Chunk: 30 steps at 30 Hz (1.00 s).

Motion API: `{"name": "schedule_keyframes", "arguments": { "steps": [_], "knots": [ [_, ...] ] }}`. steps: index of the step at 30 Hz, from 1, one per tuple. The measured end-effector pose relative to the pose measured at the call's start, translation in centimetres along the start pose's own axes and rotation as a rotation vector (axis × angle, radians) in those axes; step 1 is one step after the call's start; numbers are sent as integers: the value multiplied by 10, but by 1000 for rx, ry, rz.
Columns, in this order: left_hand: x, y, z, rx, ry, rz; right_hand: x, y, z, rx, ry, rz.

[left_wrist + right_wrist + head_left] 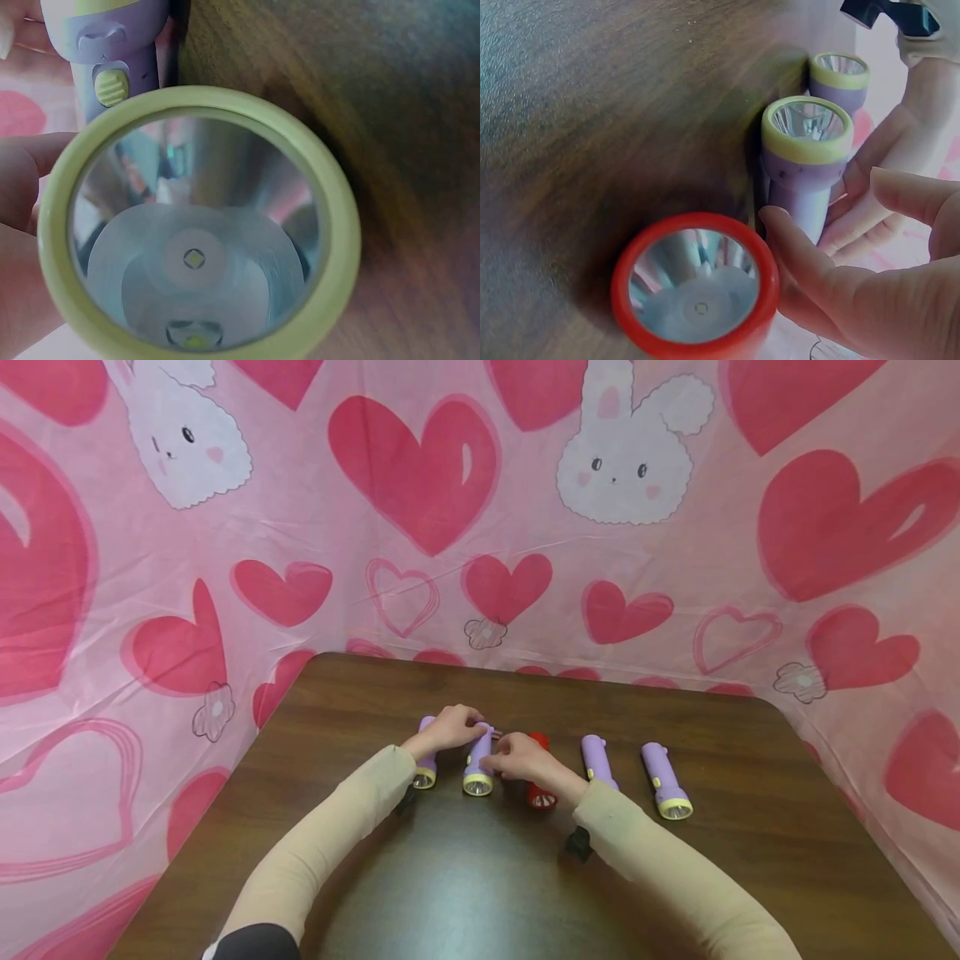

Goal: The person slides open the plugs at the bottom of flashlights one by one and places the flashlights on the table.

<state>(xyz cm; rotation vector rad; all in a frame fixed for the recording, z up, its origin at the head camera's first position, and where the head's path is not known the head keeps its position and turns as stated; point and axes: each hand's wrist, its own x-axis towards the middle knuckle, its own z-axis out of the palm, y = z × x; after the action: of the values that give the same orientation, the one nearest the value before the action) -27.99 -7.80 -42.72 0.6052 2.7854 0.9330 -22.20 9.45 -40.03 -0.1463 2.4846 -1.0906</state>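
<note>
Between my hands lies a purple flashlight (478,772) with a yellow rim, its lens facing me. My left hand (452,727) holds its tail end, though the grip is partly hidden. My right hand (528,758) is at its other side, fingertips by the barrel, with thumb and finger spread in the right wrist view. Under my left wrist is another purple flashlight (425,775), its lens large in the left wrist view. A red flashlight (697,349) lies beneath my right hand, its middle hidden in the head view.
Two more purple flashlights, one partly behind my right sleeve (596,756) and one farther right (663,774), lie on the brown wooden table (450,893). A pink cloth with hearts and rabbits (525,527) hangs behind the table and at its sides.
</note>
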Motion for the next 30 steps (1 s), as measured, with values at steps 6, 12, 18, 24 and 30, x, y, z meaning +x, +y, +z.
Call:
{"name": "schedule_keyframes", "arguments": {
  "steps": [6, 12, 18, 24, 30],
  "knots": [
    [1, 0, 1, 11, 9, 8, -3, 1, -7, 46, -1, -16],
    [0, -1, 1, 15, 12, 13, -9, 5, -15, 77, 14, -19],
    [0, -1, 1, 19, 14, 9, -18, 10, -27, 57, 18, -30],
    [0, -3, 2, 7, 7, 11, -24, 14, -36, 28, 28, -40],
    [-1, -4, 2, -13, -1, 3, -27, 18, -43, 35, 43, -40]
  ]
}}
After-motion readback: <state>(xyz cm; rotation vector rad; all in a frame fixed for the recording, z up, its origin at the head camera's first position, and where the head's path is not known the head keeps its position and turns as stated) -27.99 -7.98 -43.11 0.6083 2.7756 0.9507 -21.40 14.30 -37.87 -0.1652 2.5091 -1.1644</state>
